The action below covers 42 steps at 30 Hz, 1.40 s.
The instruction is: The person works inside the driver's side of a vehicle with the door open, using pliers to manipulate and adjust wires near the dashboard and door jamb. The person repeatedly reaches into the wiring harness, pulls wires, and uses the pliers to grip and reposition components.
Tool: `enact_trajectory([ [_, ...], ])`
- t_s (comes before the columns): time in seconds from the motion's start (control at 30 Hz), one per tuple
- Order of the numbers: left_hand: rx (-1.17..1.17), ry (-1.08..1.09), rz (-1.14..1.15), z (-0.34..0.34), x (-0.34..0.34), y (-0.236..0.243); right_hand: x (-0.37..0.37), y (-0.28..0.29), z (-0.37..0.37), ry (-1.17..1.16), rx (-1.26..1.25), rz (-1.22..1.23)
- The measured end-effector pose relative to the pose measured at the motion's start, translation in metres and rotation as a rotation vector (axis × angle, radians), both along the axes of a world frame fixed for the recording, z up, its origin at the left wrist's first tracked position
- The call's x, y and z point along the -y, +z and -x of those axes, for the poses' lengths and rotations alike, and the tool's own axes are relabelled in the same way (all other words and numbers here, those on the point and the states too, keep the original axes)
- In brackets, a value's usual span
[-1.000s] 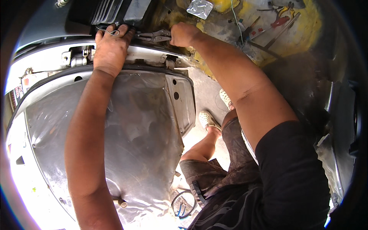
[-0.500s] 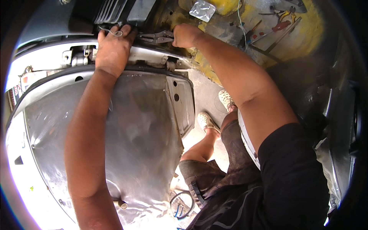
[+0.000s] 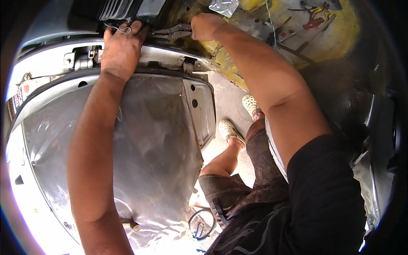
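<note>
My right hand [image 3: 206, 26] is closed around the handles of metal locking pliers [image 3: 173, 31]. The pliers lie sideways, their jaws pointing left to the dark edge beside my left hand. My left hand [image 3: 122, 49] bends over that edge, fingers curled and tips partly hidden; what they press on or hold cannot be made out. A thin grey wire [image 3: 126, 29] loops over these fingers. Above them lies a dark panel [image 3: 85, 19] with a ribbed vent [image 3: 115, 9]. Below runs a white metal frame [image 3: 159, 58] with a black rubber seal [image 3: 157, 70].
A bare metal door panel [image 3: 153, 127] fills the lower left. On the yellow-stained floor pan [image 3: 340, 38] lie a red-handled screwdriver [image 3: 312, 24], yellow-handled pliers [image 3: 323, 10] and a silver foil-like piece [image 3: 224, 7]. A coiled black hose [image 3: 202, 223] rests on the ground.
The view has shifted slightly, so both hands and the pliers sit a little higher in the picture. My right hand keeps its grip on the pliers; my left hand stays at the edge.
</note>
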State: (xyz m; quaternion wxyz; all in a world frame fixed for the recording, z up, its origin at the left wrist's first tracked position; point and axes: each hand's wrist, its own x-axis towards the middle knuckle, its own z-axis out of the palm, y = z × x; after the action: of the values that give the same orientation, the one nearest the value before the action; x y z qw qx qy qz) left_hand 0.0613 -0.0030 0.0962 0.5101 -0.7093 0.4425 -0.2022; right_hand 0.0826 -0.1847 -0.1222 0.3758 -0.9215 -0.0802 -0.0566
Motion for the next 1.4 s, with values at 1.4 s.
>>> enact_trajectory([
  [1.4,0.034,0.059,-0.046,-0.001,0.001,0.000,-0.038,0.000,-0.019,-0.131,0.003,-0.154],
])
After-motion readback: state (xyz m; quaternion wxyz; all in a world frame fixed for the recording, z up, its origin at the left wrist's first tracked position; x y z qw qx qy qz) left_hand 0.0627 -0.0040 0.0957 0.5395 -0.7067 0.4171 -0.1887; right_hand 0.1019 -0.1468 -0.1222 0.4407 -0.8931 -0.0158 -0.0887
